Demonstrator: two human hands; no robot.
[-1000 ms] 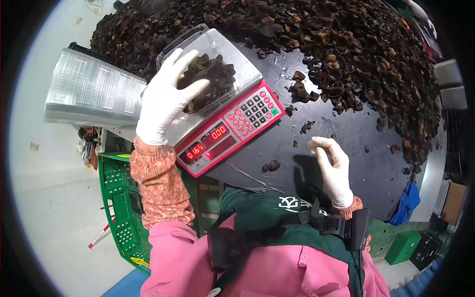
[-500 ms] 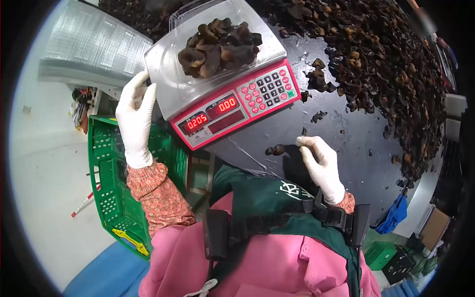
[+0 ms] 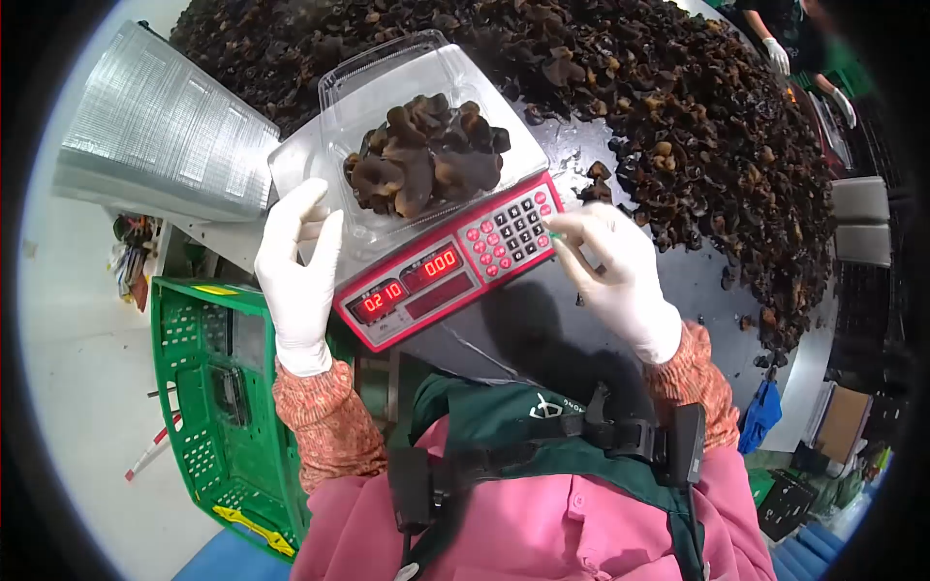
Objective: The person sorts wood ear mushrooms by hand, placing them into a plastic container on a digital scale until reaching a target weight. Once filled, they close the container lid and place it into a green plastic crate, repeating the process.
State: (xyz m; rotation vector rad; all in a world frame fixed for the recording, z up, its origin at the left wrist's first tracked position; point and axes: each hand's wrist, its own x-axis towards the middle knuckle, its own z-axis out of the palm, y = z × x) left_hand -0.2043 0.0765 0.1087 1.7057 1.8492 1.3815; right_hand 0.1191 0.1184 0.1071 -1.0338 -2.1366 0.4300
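Dark clump (image 3: 418, 160) ahead-right of left hand (image 3: 300, 276)

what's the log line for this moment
left hand beside scale; right hand by keypad; dark pieces in clear container on scale; display 0.210

Scale red (image 3: 363, 327); crate green (image 3: 257, 474); shirt pink (image 3: 504, 523).

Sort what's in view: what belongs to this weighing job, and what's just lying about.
In the job:
scale
clear container on it
brown pieces inside
dark heap
stacked clear containers, probably spares
green crate, probably

Lying about, it seems:
blue cloth
red-and-white stick
brown board
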